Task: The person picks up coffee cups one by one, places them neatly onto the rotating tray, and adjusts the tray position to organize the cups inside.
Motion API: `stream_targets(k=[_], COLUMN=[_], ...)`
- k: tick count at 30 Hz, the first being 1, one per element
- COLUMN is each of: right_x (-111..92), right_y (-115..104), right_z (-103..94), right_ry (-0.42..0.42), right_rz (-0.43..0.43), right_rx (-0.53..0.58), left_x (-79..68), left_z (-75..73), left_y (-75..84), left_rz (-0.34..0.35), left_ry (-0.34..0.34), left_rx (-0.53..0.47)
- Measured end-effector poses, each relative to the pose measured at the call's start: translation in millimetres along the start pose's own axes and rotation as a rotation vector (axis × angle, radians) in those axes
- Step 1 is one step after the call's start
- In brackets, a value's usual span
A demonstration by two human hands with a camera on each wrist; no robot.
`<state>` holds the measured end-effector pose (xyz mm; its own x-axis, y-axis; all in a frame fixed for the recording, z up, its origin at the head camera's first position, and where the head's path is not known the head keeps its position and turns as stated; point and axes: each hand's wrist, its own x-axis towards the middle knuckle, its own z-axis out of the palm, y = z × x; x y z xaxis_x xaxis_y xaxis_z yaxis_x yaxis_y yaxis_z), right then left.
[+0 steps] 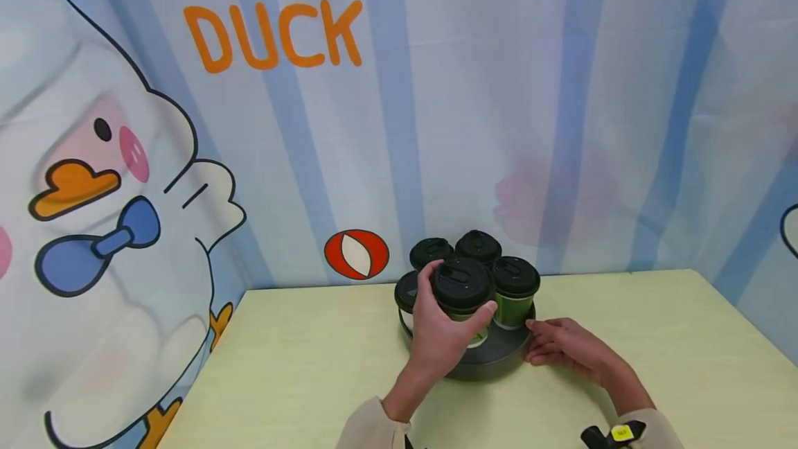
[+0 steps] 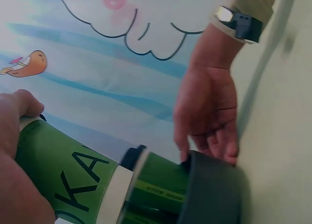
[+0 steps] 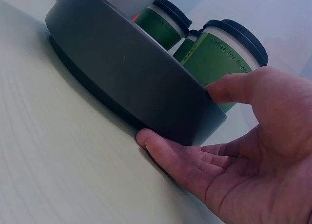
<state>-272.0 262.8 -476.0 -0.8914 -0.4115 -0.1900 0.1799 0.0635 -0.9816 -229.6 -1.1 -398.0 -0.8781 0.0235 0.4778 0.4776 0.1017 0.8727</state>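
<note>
My left hand (image 1: 439, 338) grips a green paper coffee cup (image 2: 68, 170) with a black lid (image 1: 463, 284), fingers on one side and thumb on the other. The cup is upright over the front of a round dark grey tray (image 1: 489, 370), its base seemingly above the tray floor. At the tray's right side, my right hand (image 1: 570, 350) pinches the wall, thumb at the rim and fingers (image 3: 168, 155) low on the outside near the tabletop. Several more lidded cups stand in the tray, among them a green cup (image 3: 219, 55) beside the right thumb.
The tray stands on a pale yellow table (image 1: 312, 352), close to its back edge. Behind it hangs a blue-striped curtain (image 1: 467, 102) printed with a duck and orange letters. Other black lids (image 1: 478, 246) crowd around the held cup.
</note>
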Motion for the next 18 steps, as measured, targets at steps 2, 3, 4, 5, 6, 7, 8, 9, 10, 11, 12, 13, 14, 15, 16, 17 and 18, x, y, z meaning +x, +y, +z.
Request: stream_targets(k=[2,3,4,5,6,7,8,9,10,11,12,13,14,15,16,17,18], right_x=[-0.5,-0.7,-1.0,-1.2,-1.4,-1.6,-1.7,-1.9,-1.9,-2.0,-2.1,-2.2,-2.3,-2.4,-2.4,-2.3,-2.3], right_y=[-0.4,-0.8,-1.2,-1.7,-2.1,-2.5,-2.9,-3.0,-3.1,-3.0,-2.9,-2.8,-2.6,-2.3,-2.1,-2.0,-1.9], right_z=[-0.1,-0.2,-0.2,-0.2,-0.1,0.0,0.0,0.1,0.2,0.3,0.3,0.3,0.3,0.3,0.2,0.2,0.2], right_ry=[-0.005,-0.005,-0.004,-0.003,0.000,0.002,0.003,0.005,0.005,0.004,0.004,0.002,0.002,0.001,-0.001,-0.004,-0.006], right_rz=[-0.001,-0.002,-0.001,0.000,0.001,0.002,0.003,0.004,0.006,0.006,0.007,0.008,0.008,0.008,0.008,0.008,0.009], right_rx=[0.007,0.004,0.003,-0.002,-0.008,-0.014,-0.019,-0.022,-0.023,-0.025,-0.024,-0.021,-0.021,-0.021,-0.021,-0.022,-0.022], left_x=[-2.5,-3.5,-4.4,-5.2,-6.0,-6.8,-7.7,-8.7,-9.6,-10.6,-11.6,-12.4,-13.3,-14.0,-15.0,-15.9,-16.8], left_z=[5.2,7.4,9.7,11.7,13.6,15.3,17.0,18.4,19.8,20.9,22.0,23.1,24.1,25.0,25.8,26.5,27.1], left_y=[-5.3,-7.7,-10.5,-12.9,-15.2,-17.5,-20.1,-22.2,-24.2,-26.2,-28.1,-29.9,-31.8,-33.3,-34.7,-36.3,-37.5], left_rz=[-0.014,-0.017,-0.016,-0.013,-0.013,-0.012,-0.009,-0.009,-0.007,-0.006,-0.011,-0.013,-0.017,-0.021,-0.026,-0.036,-0.049], left_ry=[-0.003,-0.003,0.000,0.005,0.008,0.016,0.024,0.034,0.043,0.050,0.053,0.055,0.053,0.049,0.043,0.035,0.025], left_rx=[0.015,0.019,0.027,0.036,0.044,0.055,0.067,0.078,0.089,0.097,0.101,0.108,0.114,0.121,0.127,0.132,0.136])
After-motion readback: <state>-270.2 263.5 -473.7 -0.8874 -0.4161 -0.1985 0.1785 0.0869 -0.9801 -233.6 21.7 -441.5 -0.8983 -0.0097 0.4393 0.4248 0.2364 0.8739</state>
